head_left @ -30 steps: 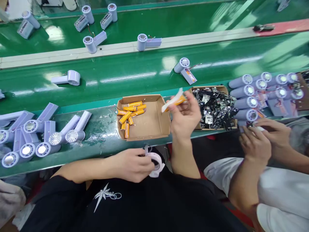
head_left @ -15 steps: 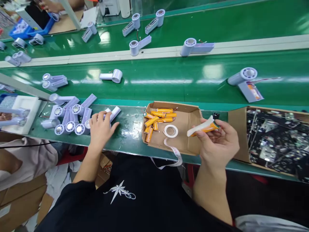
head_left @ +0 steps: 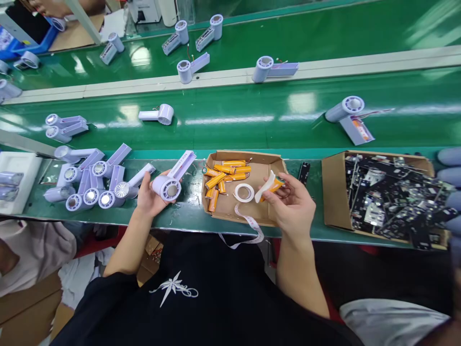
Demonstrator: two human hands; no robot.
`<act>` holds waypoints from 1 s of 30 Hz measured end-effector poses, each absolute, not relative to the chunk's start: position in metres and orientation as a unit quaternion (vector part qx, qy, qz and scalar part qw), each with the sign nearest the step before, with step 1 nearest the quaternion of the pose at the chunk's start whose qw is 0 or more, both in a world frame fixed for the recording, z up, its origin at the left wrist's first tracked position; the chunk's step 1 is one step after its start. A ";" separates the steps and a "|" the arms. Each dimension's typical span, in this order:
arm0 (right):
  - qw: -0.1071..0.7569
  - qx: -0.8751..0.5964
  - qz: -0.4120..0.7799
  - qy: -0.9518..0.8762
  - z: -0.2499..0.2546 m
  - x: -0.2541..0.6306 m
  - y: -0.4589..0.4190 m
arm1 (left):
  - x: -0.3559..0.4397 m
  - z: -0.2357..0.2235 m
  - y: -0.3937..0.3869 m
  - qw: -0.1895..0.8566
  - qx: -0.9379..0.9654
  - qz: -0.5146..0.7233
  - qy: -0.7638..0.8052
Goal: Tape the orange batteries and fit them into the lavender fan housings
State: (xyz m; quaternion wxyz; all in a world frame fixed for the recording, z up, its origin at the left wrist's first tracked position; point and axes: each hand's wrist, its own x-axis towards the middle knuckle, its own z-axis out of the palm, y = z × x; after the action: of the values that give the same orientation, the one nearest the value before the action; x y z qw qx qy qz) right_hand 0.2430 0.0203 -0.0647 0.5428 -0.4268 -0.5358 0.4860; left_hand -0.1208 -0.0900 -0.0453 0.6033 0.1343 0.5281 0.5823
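Note:
My left hand (head_left: 153, 196) grips a lavender handheld fan housing (head_left: 167, 185) by its round head, its open hollow handle pointing up and right. Between the fingers of my right hand (head_left: 293, 199) is an orange battery (head_left: 275, 185) with a white strip (head_left: 264, 187) along its side, held over the right part of a shallow cardboard box (head_left: 264, 216). Inside that box lie several orange batteries (head_left: 216, 180) and a roll of white tape (head_left: 244, 192), whose loose end hangs over the front edge. More fan housings (head_left: 91, 194) are bunched left of my left hand.
Another cardboard box (head_left: 336, 192) at the right holds many black circuit boards (head_left: 389, 197). One black board (head_left: 304, 173) lies between the boxes. Beyond the bench, a green conveyor (head_left: 223, 110) carries scattered fan housings. A co-worker's arm (head_left: 7, 259) shows at the left edge.
My left hand has picked a fan housing off the group and turned it upward, bringing it rightward. My right hand with the battery has come left. The whole view has shifted slightly.

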 end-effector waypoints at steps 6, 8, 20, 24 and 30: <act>0.533 -0.441 0.481 -0.538 -0.067 0.243 0.023 | -0.105 -0.050 -0.082 0.652 0.049 0.602 0.458; 0.531 -0.439 0.485 -0.538 -0.068 0.243 0.024 | -0.100 -0.050 -0.081 0.644 0.035 0.613 0.457; 0.478 -0.450 0.542 -0.524 -0.076 0.246 0.032 | -0.118 -0.042 0.013 0.543 0.285 0.580 0.536; 0.466 -0.441 0.568 -0.516 -0.078 0.243 0.036 | -0.127 -0.039 0.093 0.498 0.466 0.406 0.608; 0.460 -0.441 0.583 -0.503 -0.077 0.238 0.044 | -0.121 -0.031 0.172 0.280 0.662 0.234 0.655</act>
State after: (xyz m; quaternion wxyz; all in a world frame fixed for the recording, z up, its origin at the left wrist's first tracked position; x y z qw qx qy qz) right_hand 0.2383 0.0436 -0.0771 0.4602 -0.4408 -0.5035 0.5835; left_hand -0.1206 0.1716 -0.0305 0.2800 0.6619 0.6547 0.2341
